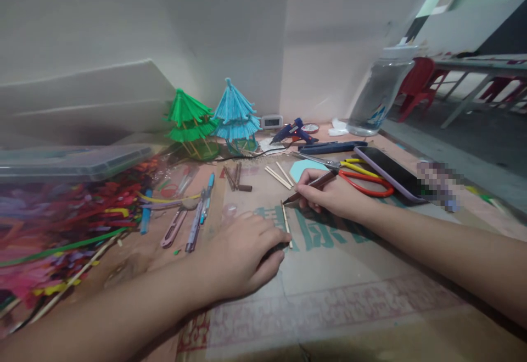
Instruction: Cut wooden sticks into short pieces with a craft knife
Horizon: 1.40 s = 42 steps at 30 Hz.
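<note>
My right hand [317,193] grips a brown marker pen [323,179], its tip touching the upper end of a thin wooden stick [286,222]. My left hand [251,246] lies palm down, its fingertips pinning that stick's lower end against the sheet. Beyond the hands are several plain sticks [278,176], a few brown-coloured sticks [233,176] and a small brown cap [245,188]. A light-blue paper piece [307,168] lies partly behind my right hand.
Green [191,126] and blue [234,112] tiered paper models stand at the back beside a glue gun [293,130]. Scissors [366,182], a phone [391,172] and a water bottle [381,93] are right. Left are pens [195,222], a pink cutter [174,227] and colourful strips [78,219].
</note>
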Tool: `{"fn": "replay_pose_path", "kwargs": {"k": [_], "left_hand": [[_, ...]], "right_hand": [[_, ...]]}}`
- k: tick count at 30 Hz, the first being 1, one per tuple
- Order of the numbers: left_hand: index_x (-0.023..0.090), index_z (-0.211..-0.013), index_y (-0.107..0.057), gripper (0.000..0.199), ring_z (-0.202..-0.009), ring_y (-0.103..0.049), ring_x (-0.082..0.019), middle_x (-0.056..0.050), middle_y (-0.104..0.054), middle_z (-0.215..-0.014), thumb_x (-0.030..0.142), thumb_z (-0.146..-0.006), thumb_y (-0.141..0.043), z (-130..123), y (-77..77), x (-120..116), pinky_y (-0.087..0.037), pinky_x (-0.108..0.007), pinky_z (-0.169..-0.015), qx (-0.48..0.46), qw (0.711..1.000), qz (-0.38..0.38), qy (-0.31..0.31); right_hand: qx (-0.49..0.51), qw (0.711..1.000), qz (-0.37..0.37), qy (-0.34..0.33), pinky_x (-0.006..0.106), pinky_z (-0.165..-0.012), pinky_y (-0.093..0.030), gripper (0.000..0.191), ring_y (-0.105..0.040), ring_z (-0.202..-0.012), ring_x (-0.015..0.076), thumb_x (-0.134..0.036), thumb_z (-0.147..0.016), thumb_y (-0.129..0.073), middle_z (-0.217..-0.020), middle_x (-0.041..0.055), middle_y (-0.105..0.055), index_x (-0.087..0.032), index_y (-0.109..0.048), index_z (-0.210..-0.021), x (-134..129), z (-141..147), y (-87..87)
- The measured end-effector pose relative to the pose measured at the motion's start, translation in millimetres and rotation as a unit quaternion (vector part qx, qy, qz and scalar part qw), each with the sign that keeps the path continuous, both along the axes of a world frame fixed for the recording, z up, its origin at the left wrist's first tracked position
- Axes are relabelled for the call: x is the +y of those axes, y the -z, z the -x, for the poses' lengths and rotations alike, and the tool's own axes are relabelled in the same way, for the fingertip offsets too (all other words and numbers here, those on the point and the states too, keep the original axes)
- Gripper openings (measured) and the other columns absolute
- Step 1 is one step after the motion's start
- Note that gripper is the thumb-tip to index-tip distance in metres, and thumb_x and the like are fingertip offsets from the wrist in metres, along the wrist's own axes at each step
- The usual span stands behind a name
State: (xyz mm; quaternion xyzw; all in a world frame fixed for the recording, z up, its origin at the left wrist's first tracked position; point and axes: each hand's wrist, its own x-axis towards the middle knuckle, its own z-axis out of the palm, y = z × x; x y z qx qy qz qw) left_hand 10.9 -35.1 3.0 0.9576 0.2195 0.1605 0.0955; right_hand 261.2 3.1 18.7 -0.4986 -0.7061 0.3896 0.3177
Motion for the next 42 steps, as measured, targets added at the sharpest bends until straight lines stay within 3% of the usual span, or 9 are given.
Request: {"fn": "replay_pose_path", "kwargs": {"k": [13, 20, 27, 42], "left_hand": [[0.02, -0.116, -0.061, 0.022, -0.09, -0.062, -0.024, -0.006, -0.068, -0.096, 0.025, -0.099, -0.049, -0.4, -2.1, -3.6, -0.046, -0.039, -0.081, -0.006, 1.0, -0.017, -0.007], [0.02, -0.124, -0.058, 0.027, -0.093, -0.061, -0.024, -0.006, -0.067, -0.1, 0.025, -0.099, -0.048, 0.0, -1.2, -2.0, -0.045, -0.039, -0.082, 0.005, 1.0, -0.01, -0.01], [0.021, -0.131, -0.06, 0.033, -0.081, -0.06, -0.024, -0.006, -0.064, -0.087, 0.026, -0.102, -0.045, 0.3, 1.8, -1.2, -0.043, -0.038, -0.072, 0.008, 0.997, -0.077, 0.0], [0.019, -0.129, -0.062, 0.033, -0.08, -0.061, -0.024, -0.005, -0.066, -0.085, 0.027, -0.102, -0.045, 1.3, 3.4, -1.2, -0.044, -0.038, -0.071, -0.002, 0.997, -0.082, 0.004]], "right_hand": [[0.011, 1.0, -0.005, 0.012, 0.023, -0.045, -0.037, 0.024, -0.052, -0.046, 0.0104, -0.042, -0.095, -0.056, -0.067, -0.0013, -0.067, -0.022, -0.053, -0.084, 1.7, -0.4, 6.4], [0.018, 1.0, -0.017, 0.017, 0.024, -0.045, -0.039, 0.025, -0.054, -0.046, 0.0115, -0.044, -0.092, -0.059, -0.067, 0.0007, -0.068, -0.021, -0.055, -0.085, 1.6, -1.9, 7.1], [0.009, 1.0, -0.02, 0.017, 0.024, -0.046, -0.039, 0.024, -0.053, -0.046, 0.0103, -0.043, -0.094, -0.058, -0.069, -0.0001, -0.068, -0.021, -0.055, -0.086, 0.5, -0.3, 5.1], [-0.011, 1.0, -0.004, 0.004, 0.023, -0.046, -0.04, 0.02, -0.053, -0.047, 0.0103, -0.037, -0.093, -0.058, -0.068, -0.0004, -0.069, -0.021, -0.053, -0.083, -0.2, -0.7, 1.3]]}}
